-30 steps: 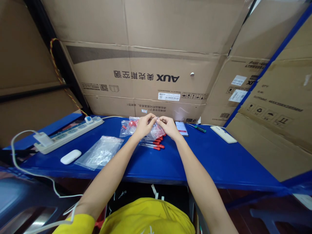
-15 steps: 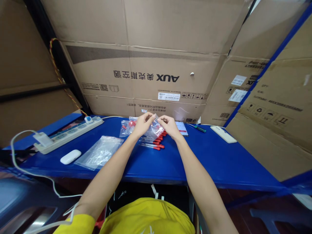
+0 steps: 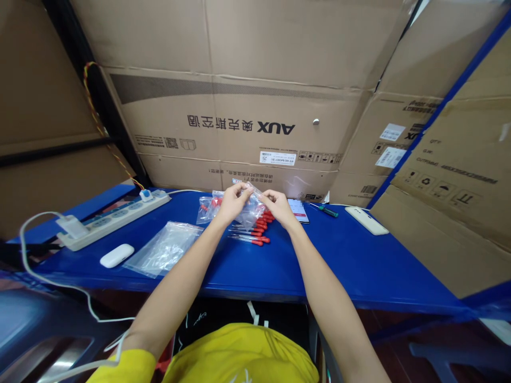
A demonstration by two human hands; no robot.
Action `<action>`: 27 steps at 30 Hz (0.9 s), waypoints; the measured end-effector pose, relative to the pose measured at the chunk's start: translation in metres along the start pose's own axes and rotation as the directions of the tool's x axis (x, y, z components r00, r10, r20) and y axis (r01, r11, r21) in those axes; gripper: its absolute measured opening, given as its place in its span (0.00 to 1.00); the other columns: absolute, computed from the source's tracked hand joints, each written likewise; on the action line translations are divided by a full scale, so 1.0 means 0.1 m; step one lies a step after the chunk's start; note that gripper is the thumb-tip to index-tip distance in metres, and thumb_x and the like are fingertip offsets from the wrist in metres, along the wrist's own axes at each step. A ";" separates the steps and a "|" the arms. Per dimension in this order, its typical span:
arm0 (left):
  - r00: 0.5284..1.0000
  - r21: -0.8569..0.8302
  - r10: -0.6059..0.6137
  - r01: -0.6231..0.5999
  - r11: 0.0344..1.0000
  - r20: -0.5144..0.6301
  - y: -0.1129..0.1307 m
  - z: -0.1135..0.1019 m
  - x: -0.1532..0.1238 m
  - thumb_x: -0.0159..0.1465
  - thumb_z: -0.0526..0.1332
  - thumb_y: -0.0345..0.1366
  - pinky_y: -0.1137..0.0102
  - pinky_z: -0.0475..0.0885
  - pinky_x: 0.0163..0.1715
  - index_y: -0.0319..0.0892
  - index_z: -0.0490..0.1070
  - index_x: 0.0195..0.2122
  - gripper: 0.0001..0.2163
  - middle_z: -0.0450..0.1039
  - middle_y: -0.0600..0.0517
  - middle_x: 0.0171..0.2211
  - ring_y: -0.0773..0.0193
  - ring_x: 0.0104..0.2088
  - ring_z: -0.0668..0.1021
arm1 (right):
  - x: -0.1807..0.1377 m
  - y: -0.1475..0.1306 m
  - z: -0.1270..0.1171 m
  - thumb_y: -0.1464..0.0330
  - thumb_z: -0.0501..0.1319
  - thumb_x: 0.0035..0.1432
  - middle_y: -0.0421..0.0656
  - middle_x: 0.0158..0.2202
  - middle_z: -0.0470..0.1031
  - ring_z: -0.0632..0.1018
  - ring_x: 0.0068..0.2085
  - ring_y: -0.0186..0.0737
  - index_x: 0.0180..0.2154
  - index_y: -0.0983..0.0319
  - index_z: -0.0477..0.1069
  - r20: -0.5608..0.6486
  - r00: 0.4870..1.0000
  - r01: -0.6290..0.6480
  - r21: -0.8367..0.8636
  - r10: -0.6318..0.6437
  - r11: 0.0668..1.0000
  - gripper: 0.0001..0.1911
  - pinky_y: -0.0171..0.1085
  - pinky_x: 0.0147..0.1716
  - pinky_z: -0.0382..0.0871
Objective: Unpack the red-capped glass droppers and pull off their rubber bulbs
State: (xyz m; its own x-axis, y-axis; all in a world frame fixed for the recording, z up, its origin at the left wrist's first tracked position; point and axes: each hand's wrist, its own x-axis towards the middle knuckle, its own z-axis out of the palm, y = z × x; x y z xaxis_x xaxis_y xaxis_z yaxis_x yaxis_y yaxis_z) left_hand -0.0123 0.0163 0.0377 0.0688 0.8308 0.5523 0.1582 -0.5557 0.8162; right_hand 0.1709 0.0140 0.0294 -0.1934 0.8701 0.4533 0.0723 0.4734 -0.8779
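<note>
Between my two hands a clear plastic zip bag (image 3: 250, 211) is held by its upper edge. My left hand (image 3: 235, 202) pinches one side of that edge, and my right hand (image 3: 278, 205) pinches the other. Behind and below the bag lie several glass droppers with red rubber bulbs (image 3: 259, 237), their bulbs pointing right. Left of my left hand rest filled clear bags (image 3: 205, 208) with red bulbs showing inside. Closer to me on the left is a stack of flat clear bags (image 3: 167, 249). Whether the held bag contains anything is hard to tell.
A white power strip (image 3: 115, 219) with plugs and a white earphone case (image 3: 117, 256) are on the left. To the right lie a lit phone screen (image 3: 298, 209), a green screwdriver (image 3: 328, 211) and a cream phone (image 3: 366, 220). Cardboard (image 3: 239, 101) walls the blue table (image 3: 339, 266).
The held bag's top edge has shifted slightly and lies flatter between my fingers. Both hands stay in nearly the same place.
</note>
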 end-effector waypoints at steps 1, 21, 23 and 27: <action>1.000 -0.023 -0.015 0.014 1.000 -0.015 0.00 0.00 0.00 0.65 0.65 0.49 0.71 0.65 0.27 0.41 0.73 0.32 0.15 0.70 0.55 0.23 0.67 0.24 0.70 | 0.00 0.00 0.00 0.45 0.69 0.55 0.38 0.25 0.72 0.69 0.28 0.35 0.30 0.60 0.75 -0.004 1.000 -0.002 0.000 0.002 1.000 0.24 0.36 0.30 0.64; 0.992 -0.138 -0.094 0.082 0.987 -0.082 0.04 0.00 0.00 0.63 0.67 0.51 0.73 0.66 0.22 0.42 0.73 0.34 0.17 0.67 0.55 0.24 0.68 0.23 0.69 | 0.02 0.03 -0.06 0.48 0.73 0.46 0.36 0.22 0.68 0.67 0.25 0.34 0.29 0.59 0.74 -0.133 0.982 -0.112 0.167 0.135 0.980 0.22 0.35 0.27 0.63; 0.992 -0.141 -0.118 0.111 0.984 -0.045 0.03 0.00 0.00 0.63 0.68 0.52 0.72 0.66 0.22 0.41 0.75 0.35 0.18 0.72 0.53 0.27 0.68 0.23 0.72 | 0.02 0.03 -0.06 0.49 0.73 0.47 0.35 0.22 0.68 0.67 0.26 0.35 0.29 0.58 0.72 -0.134 0.985 -0.089 0.155 0.111 0.984 0.21 0.36 0.27 0.64; 0.987 -0.125 -0.158 0.160 0.979 0.025 0.02 0.02 -0.01 0.59 0.71 0.52 0.71 0.70 0.25 0.39 0.80 0.39 0.19 0.80 0.49 0.34 0.64 0.27 0.77 | 0.01 0.00 -0.06 0.51 0.72 0.49 0.35 0.22 0.67 0.67 0.26 0.35 0.29 0.56 0.69 -0.104 0.993 -0.038 0.150 0.054 0.988 0.20 0.36 0.27 0.64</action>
State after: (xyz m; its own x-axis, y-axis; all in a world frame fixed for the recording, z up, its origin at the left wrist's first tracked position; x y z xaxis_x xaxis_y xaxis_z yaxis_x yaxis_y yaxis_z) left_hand -0.0103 0.0145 0.0381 0.0674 0.9089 0.4116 0.0425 -0.4148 0.9089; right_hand 0.1762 0.0160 0.0307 -0.0862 0.9040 0.4186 -0.0680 0.4139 -0.9078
